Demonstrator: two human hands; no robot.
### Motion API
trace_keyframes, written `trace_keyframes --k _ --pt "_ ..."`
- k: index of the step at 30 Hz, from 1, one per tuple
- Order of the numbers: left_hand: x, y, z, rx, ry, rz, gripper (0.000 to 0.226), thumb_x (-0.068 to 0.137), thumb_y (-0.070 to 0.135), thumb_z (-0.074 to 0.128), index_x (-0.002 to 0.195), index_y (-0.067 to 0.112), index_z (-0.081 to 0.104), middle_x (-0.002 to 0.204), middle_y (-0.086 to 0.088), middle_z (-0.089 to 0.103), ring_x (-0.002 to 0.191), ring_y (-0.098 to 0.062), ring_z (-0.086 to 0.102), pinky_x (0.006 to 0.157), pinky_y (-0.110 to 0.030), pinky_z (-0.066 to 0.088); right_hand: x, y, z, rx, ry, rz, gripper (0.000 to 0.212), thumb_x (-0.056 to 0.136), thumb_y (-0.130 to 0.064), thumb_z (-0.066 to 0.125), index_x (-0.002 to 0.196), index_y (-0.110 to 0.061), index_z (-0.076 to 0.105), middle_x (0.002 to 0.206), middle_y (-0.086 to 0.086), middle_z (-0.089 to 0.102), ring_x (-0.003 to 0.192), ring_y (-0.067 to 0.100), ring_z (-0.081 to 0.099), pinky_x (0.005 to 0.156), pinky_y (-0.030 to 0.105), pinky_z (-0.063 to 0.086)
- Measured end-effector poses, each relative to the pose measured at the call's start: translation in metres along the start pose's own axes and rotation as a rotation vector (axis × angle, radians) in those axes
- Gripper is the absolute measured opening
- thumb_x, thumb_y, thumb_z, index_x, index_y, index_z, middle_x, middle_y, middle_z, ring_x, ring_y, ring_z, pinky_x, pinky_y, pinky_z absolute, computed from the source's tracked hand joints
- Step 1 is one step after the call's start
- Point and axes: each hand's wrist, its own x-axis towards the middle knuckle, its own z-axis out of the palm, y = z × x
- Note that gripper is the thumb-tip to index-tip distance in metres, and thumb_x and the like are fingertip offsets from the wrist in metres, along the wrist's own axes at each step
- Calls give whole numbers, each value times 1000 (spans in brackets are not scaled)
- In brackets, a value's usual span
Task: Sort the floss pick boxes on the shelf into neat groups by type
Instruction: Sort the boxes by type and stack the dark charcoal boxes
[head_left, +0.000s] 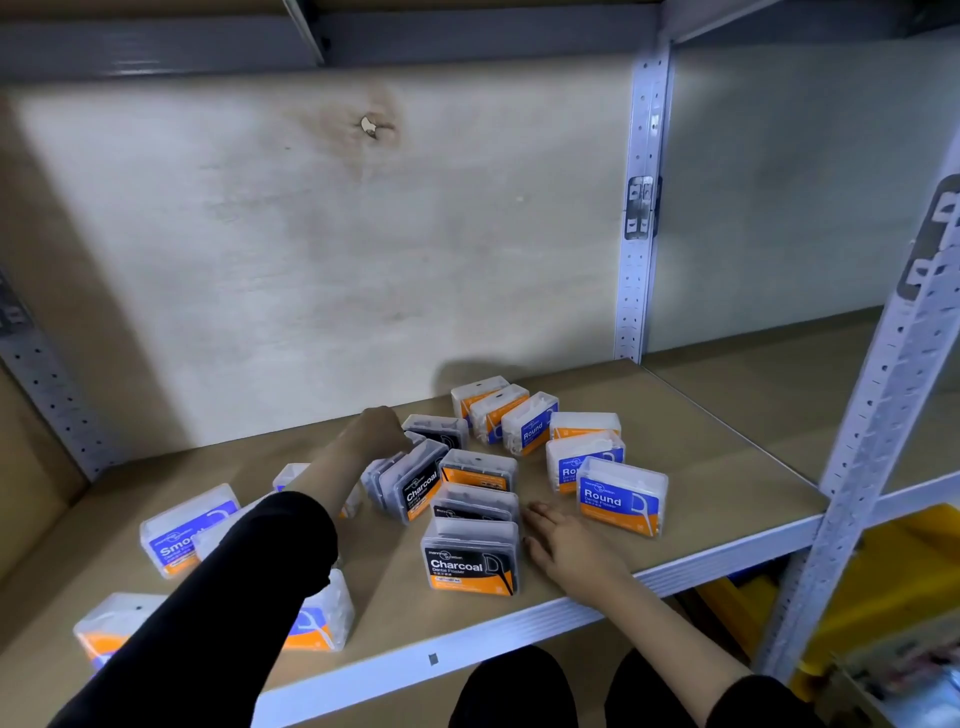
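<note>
A person's left hand (382, 431), on an arm in a black sleeve (234, 597), reaches across a tan board shelf (701, 441) to a tilted row of clear plastic floss pick boxes with black-and-orange "Charcoal" labels (415, 483). The fingers come down on the top edge of the row. Blur and the back of the hand hide whether they grip it or only rest there.

The right hand (563, 545) lies flat on the shelf near its front edge, fingers straight and spread. It sits just right of an upright Charcoal box at the front (470, 561).

Behind that front box, more Charcoal boxes (478, 470) lie close together in the middle of the shelf, one of them (436, 431) just beside the left hand.

To the right stand clear boxes with blue-and-orange "Round" labels. The nearest Round box (621, 496) is upright and faces the camera. Others (584, 462) sit behind it, and a leaning row of three (530, 423) is toward the back wall.

On the left, partly behind the sleeve, are blue-and-orange boxes. One reads "Smoo…" (189, 527), and another box (119, 623) lies near the front corner with its label unreadable.

A pale perforated metal upright (641, 208) stands at the back right corner of the shelf. A yellow bin (909, 571) shows on the level below, right of the front upright.
</note>
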Motion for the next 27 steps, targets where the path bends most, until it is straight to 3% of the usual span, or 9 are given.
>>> trace_keyframes --k 4,9,13,18,21,23,27 --pt "-3 1 -2 -92 60 44 25 84 6 53 100 -6 69 110 -22 68 106 -31 62 72 -23 39 3 3 -4 73 70 44 36 95 -24 46 129 -16 52 134 1 52 119 15 51 98 26 44" --pt "-4 -12 -2 -151 134 53 31 86 3 51 113 4 68 123 -13 65 117 -25 58 96 -27 45 12 2 -23 98 223 64 25 93 -18 50 114 -14 62 118 1 61 108 11 56 88 17 41" --pt "2 -26 0 -187 142 39 30 86 5 55 113 7 68 121 -11 67 115 -23 60 98 -27 44 33 -13 -46 128 315 24 22 91 -14 52 108 -12 66 113 2 64 103 12 58 79 13 38" --pt "6 -34 8 -186 88 20 30 87 13 59 115 8 68 122 -9 67 116 -20 60 94 -26 44 72 -47 -63 117 243 -57 24 93 -14 48 106 -8 66 113 7 63 106 22 58 83 27 44" --pt "7 -39 14 -179 65 20 27 85 17 60 109 10 71 111 -15 71 106 -24 64 72 -24 41 98 -62 -63 81 202 -99 25 93 -12 46 106 -6 66 116 9 63 107 25 57 84 30 43" --pt "8 -41 17 -181 47 22 27 85 19 60 107 10 72 108 -16 71 101 -24 65 68 -19 34 116 -67 -60 76 172 -129 26 92 -9 46 105 -3 68 115 12 64 106 27 57 88 34 45" --pt "9 -43 17 -158 -18 64 49 71 34 49 102 5 72 98 -21 66 78 -19 53 67 -20 33 146 -70 -54 20 42 -119 20 86 -9 48 90 -1 67 103 16 65 97 32 60 72 34 45"
